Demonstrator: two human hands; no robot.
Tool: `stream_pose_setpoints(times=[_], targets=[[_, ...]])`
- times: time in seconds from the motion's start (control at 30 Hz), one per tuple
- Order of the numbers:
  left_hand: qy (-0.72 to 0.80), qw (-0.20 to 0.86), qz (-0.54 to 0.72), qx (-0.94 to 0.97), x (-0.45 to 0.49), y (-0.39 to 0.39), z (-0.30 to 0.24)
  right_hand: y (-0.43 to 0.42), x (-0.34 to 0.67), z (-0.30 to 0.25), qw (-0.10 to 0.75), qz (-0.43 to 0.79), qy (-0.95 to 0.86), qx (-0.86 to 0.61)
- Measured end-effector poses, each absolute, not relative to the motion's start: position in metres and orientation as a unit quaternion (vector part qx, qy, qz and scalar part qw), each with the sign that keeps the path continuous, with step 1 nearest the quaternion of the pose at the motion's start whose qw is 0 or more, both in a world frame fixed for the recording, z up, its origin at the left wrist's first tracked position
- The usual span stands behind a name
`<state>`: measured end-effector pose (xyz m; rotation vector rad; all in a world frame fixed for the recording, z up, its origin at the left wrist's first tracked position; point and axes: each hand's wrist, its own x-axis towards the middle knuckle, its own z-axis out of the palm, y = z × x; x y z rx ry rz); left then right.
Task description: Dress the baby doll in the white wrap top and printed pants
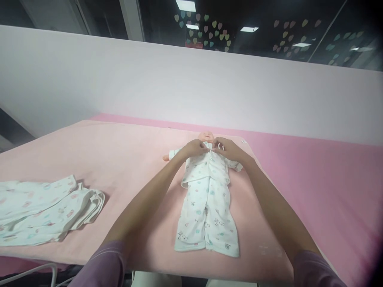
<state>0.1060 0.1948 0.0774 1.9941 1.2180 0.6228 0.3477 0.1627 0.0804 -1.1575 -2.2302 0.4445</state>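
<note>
A baby doll (206,136) lies on its back, its head toward the far edge of the mat. It wears a white printed baby shirt (197,169) and matching printed pants (206,215). My left hand (196,147) pinches the shirt's front edge just below the doll's neck. Opposite it, my right hand (224,146) grips the other front edge, its fingertips almost meeting the left ones. Lower on the shirt front, a small snap or button shows. One doll hand pokes out of the sleeve on the left; the sleeve on the right hides the other.
A pale pink mat (125,155) lies under the doll, over a brighter pink surface (314,179). Folded white printed cloths (44,211) are stacked at the left. A white wall panel (179,87) rises behind, with dark windows above. A white tubular frame (54,271) shows at lower left.
</note>
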Motion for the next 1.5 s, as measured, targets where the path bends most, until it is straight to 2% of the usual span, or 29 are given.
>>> stream_pose_setpoints(times=[0.3, 0.47, 0.63, 0.83, 1.03, 1.3, 1.5], targets=[[0.438, 0.456, 0.288, 0.719, 0.104, 0.206, 0.056, 0.151, 0.321, 0.040, 0.496, 0.243, -0.704, -0.445], [0.444, 0.478, 0.316, 0.689, 0.109, 0.207, 0.047, 0.154, 0.323, 0.024, 0.534, 0.303, -0.649, -0.450], [0.444, 0.449, 0.334, 0.700, 0.112, 0.198, 0.045, 0.150, 0.316, 0.026, 0.584, 0.264, -0.624, -0.447], [0.438, 0.420, 0.348, 0.715, 0.114, 0.197, 0.042, 0.140, 0.311, 0.033, 0.571, 0.176, -0.659, -0.456], [0.424, 0.444, 0.340, 0.713, 0.111, 0.203, 0.037, 0.139, 0.309, 0.036, 0.561, 0.173, -0.671, -0.453], [0.448, 0.420, 0.335, 0.715, 0.113, 0.189, 0.048, 0.144, 0.315, 0.039, 0.483, 0.129, -0.751, -0.432], [0.461, 0.419, 0.356, 0.696, 0.119, 0.191, 0.042, 0.157, 0.328, 0.025, 0.503, 0.261, -0.699, -0.437]])
